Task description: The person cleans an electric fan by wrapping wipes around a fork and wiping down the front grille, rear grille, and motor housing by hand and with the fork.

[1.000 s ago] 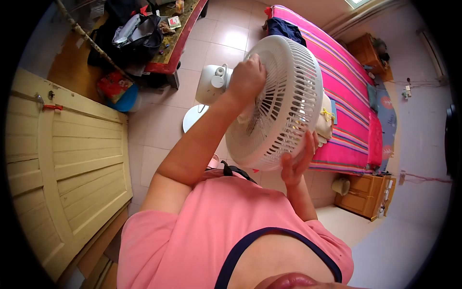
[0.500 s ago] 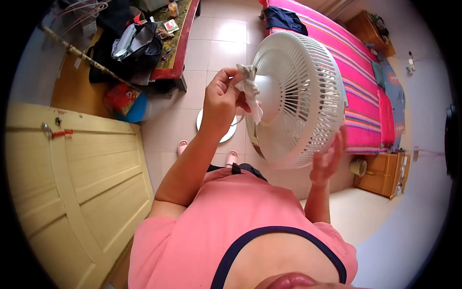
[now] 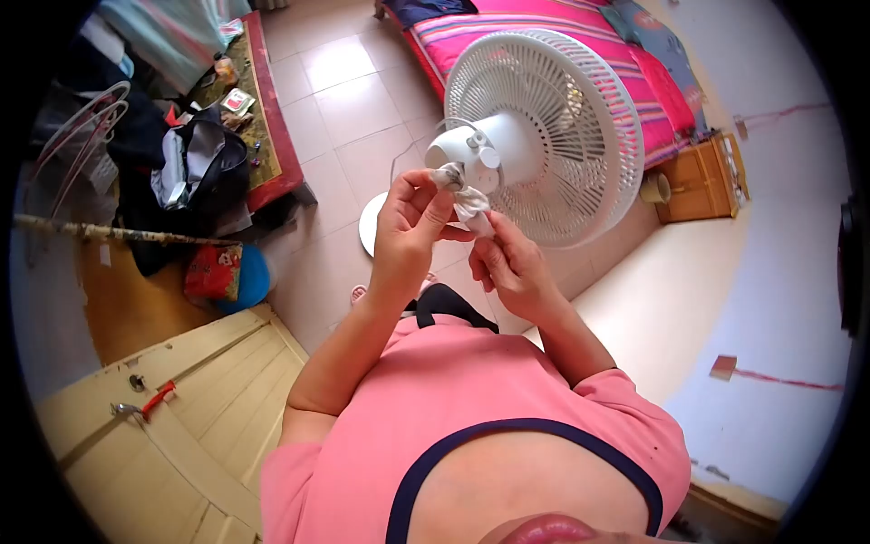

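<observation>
A small white cloth (image 3: 470,205) with grey smudges hangs twisted between my two hands. My left hand (image 3: 408,227) pinches its upper end, where the grey marks show. The lower end is between the fingers of my right hand (image 3: 513,266). Just beyond my hands stands a white fan (image 3: 580,136), its round grille turned to the right and its motor housing (image 3: 507,150) toward my hands. The round white base (image 3: 370,223) of the fan shows on the floor, partly hidden behind my left forearm.
A bed (image 3: 535,23) with a pink striped cover lies behind the fan. At the left are a red-edged table (image 3: 270,118) with a black bag (image 3: 217,163), a blue tub (image 3: 254,277) and a cream door (image 3: 181,435). A wooden cabinet (image 3: 698,181) stands right.
My right hand has left the fan grille and taken the cloth's lower end. My left hand still holds the cloth, now in front of the motor housing. The view has turned.
</observation>
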Action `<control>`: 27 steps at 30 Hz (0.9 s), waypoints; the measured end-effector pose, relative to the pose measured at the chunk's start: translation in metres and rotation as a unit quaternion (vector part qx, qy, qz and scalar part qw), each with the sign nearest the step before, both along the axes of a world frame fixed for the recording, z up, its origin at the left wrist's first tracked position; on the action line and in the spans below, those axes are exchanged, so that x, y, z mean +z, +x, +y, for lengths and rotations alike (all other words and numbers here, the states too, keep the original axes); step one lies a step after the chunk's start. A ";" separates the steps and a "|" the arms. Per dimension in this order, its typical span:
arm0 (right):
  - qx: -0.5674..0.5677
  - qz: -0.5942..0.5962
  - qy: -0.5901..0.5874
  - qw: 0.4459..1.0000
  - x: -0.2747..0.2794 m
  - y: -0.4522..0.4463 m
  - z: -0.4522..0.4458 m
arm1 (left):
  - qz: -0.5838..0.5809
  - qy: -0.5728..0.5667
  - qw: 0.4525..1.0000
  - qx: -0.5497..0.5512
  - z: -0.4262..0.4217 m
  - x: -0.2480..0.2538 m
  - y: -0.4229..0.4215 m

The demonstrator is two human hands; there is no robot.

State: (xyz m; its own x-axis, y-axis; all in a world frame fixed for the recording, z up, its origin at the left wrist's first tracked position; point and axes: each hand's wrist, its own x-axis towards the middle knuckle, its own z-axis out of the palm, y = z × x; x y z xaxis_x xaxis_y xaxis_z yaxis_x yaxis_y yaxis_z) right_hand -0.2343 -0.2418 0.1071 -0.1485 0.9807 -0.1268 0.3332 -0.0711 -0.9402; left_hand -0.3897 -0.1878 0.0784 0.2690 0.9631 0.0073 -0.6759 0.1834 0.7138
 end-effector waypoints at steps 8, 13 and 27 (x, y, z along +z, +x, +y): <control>-0.098 -0.133 0.149 0.975 -0.013 0.008 -0.014 | 0.038 0.046 0.997 -0.049 0.002 0.003 0.016; -0.118 -0.140 0.198 0.963 -0.008 0.014 -0.013 | 0.012 0.054 0.998 -0.023 0.011 0.005 0.026; -0.140 -0.187 0.234 0.944 -0.013 0.027 0.006 | -0.059 0.115 0.979 -0.159 0.063 0.009 0.039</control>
